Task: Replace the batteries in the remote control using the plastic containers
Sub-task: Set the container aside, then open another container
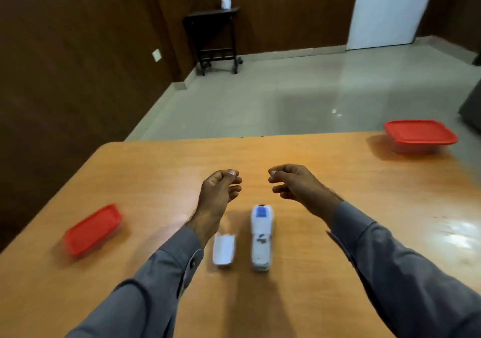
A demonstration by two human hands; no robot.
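A white remote control [261, 236] lies lengthwise on the wooden table [325, 181], back side up, with its battery compartment uncovered. Its white battery cover [223, 251] lies just to its left. My left hand [220, 190] hovers beyond the cover with fingers curled in and the thumb resting on them; I see nothing in it. My right hand [292, 182] hovers beyond the remote, fingers curled likewise, with nothing visible inside. A red-lidded plastic container [92, 229] sits at the table's left. A second red-lidded container [420, 136] stands at the far right corner.
The table's far edge runs just beyond my hands, with a grey tiled floor [286, 90] past it. A dark side table [216, 38] stands against the wood-panelled wall. A dark object [472, 106] is at the right edge.
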